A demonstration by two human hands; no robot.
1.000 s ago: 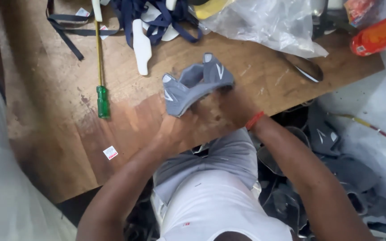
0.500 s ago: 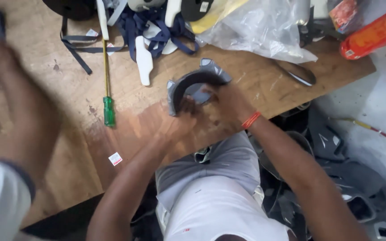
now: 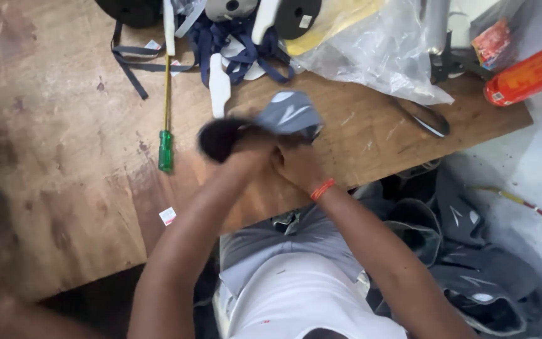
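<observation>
Both hands, left hand [image 3: 246,150] and right hand [image 3: 296,164], grasp a grey shoe upper [image 3: 291,113] above the tabletop [image 3: 64,157]; the blurred, bunched grip may slip, dropping it.

We wear a plain white cotton shirt [image 3: 296,301], loose over the belly, with one or two tiny red specks on the cloth near its near edge. Below it, farther from us, come grey fabric trousers [image 3: 271,242], creased at the lap. Both forearms are bare, with no sleeves reaching them. Around the wrist of our right hand [image 3: 299,164] sits a thin orange-red thread band [image 3: 322,189], the only ornament we see. Our left hand [image 3: 246,157] carries no ring, band or glove, though blur softens its fingers.
</observation>
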